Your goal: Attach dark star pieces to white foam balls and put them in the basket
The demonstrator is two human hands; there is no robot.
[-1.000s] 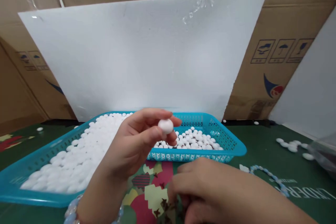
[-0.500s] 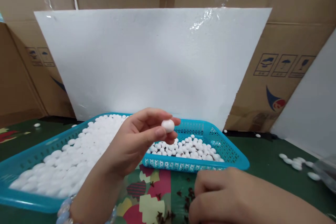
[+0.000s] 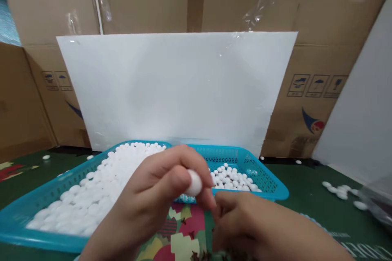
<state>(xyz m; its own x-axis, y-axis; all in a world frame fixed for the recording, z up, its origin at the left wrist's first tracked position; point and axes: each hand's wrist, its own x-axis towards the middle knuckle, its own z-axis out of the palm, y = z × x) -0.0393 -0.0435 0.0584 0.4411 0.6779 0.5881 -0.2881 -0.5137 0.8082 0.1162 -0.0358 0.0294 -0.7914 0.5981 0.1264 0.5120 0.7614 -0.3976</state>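
Lower centre of frame: our left hand (image 3: pixel 159 189) pinches small round white ball (image 3: pixel 195 182), seemingly foam; our right hand (image 3: pixel 240 217) curls alongside, holding what, we cannot tell. Light, steady pinch should serve best.

Left hand (image 3: pixel 162 189) bare, thumb tip rounded. Right of left hand: right hand (image 3: pixel 241 216) and forearm (image 3: pixel 300 232), bare. Below left hand: sliver of pale-blue bracelet (image 3: pixel 76 258).

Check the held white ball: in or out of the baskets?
Out: left grip holds the white ball, in front of the right basket.
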